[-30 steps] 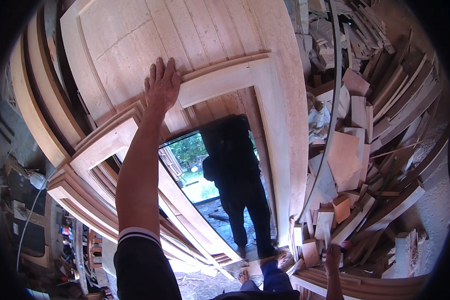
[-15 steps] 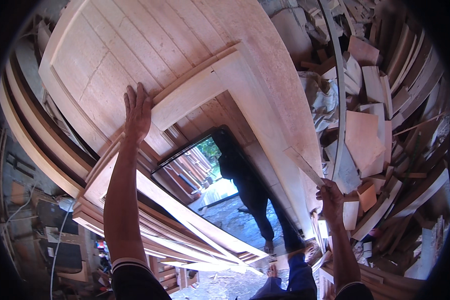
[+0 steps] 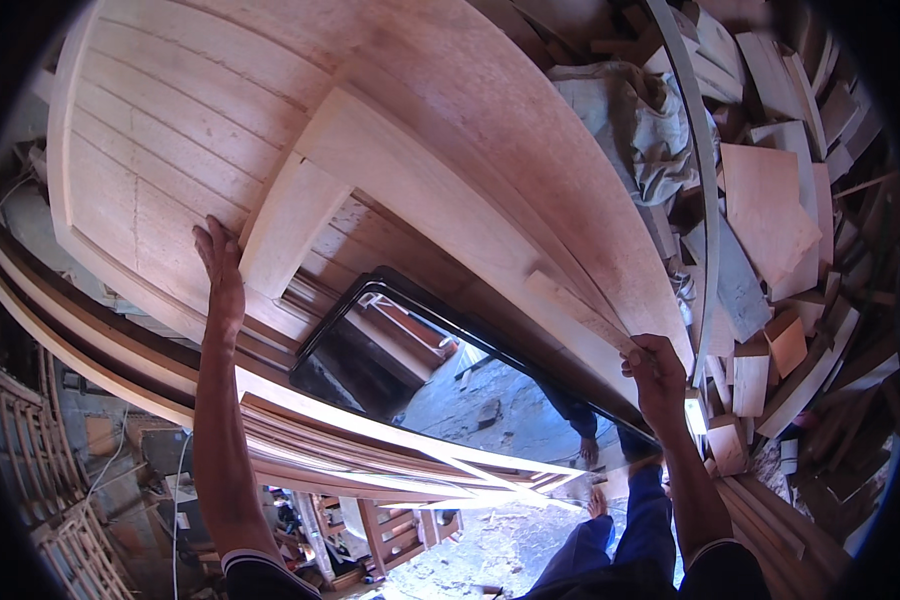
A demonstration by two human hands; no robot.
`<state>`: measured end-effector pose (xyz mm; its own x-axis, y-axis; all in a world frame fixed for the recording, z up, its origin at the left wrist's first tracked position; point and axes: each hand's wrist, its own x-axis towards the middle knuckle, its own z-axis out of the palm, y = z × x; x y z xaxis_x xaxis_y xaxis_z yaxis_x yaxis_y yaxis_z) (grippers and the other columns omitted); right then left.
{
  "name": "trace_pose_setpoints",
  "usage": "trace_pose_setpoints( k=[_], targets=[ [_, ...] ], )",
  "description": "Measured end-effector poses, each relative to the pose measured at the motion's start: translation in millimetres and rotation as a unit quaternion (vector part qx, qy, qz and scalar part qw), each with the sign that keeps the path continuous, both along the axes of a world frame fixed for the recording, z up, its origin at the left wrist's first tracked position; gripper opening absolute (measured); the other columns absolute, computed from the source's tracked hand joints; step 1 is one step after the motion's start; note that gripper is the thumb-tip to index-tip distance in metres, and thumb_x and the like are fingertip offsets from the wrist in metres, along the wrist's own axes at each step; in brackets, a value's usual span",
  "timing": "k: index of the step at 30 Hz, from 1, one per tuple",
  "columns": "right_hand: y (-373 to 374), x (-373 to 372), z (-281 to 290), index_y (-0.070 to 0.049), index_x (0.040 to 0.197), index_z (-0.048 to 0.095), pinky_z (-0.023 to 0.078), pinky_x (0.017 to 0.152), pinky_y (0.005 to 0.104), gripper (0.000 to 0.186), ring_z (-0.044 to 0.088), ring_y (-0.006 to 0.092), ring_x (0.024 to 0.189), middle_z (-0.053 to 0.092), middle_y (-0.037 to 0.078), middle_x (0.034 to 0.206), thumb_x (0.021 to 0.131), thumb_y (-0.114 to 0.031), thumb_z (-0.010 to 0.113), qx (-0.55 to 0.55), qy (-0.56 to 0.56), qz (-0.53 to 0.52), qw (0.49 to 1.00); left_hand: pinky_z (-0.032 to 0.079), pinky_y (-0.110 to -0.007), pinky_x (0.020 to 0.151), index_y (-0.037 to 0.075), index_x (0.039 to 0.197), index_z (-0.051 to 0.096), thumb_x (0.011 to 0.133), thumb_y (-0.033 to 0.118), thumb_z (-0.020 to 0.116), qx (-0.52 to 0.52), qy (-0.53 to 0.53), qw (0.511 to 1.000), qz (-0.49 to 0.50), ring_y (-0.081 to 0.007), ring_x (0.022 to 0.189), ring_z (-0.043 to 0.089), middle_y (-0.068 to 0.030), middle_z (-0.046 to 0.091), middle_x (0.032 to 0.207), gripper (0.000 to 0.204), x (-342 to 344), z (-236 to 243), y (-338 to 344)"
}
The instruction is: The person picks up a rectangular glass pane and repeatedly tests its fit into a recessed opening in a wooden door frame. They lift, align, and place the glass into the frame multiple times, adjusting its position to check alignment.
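The right hand grasped a flat wooden strip by its near end, thumb against curled fingers. The left hand held nothing; its fingers were extended and laid against the panelled door, just beside the corner of the wooden frame. The strip was located right of centre, over the frame's long rail; whether its underside touched the rail could not be determined.

Risks, in this inspector's judgement: the frame and the glossy black-edged panel appeared to lean, with no fastening visible. Should the left hand lose its purchase, or the lower ends slip, the frame might slide toward the bare foot near the base. A careless swing of the strip to the left could score the reflective face. The strip was gripped at one end only, so a knock against the rail might twist it free. The loose offcuts heaped on the right could shift if caught by the elbow.

Orientation: the strip's long axis ran diagonally, roughly in line with the long rail. Its free end pointed up and to the left, away from the person; its held end lay toward the lower right.
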<state>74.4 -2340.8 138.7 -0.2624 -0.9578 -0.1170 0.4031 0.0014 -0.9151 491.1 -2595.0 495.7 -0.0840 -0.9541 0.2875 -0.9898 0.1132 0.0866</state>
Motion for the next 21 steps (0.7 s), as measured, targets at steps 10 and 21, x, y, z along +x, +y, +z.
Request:
trace_pose_setpoints(
  k=[10,21],
  targets=[
    [0.8,5.4,-2.3,-0.004,0.113,0.058,0.051,0.074,0.0238,0.016,0.060,0.0075,0.080,0.064,0.003,0.091,0.098,-0.009,0.058,0.015,0.050,0.012,0.999,0.000,-0.046,0.121,0.016,0.158,0.006,0.104,0.054,0.023,0.005,0.027,1.000,0.003,-0.0315,0.150,-0.013,-0.0174,-0.010,0.163,0.068,-3.4,-0.7,0.9],
    [5.9,12.4,26.9,-0.005,0.116,0.051,0.053,0.080,0.0264,0.020,0.064,0.0106,0.088,0.067,0.008,0.101,0.098,-0.012,0.059,-0.017,-0.074,0.062,0.995,-0.002,-0.047,0.120,0.009,0.157,0.011,0.104,0.050,0.028,-0.026,0.032,0.998,-0.055,-0.0383,0.149,-0.013,-0.0254,-0.009,0.161,0.069,11.4,-6.8,-5.3]
  ],
)
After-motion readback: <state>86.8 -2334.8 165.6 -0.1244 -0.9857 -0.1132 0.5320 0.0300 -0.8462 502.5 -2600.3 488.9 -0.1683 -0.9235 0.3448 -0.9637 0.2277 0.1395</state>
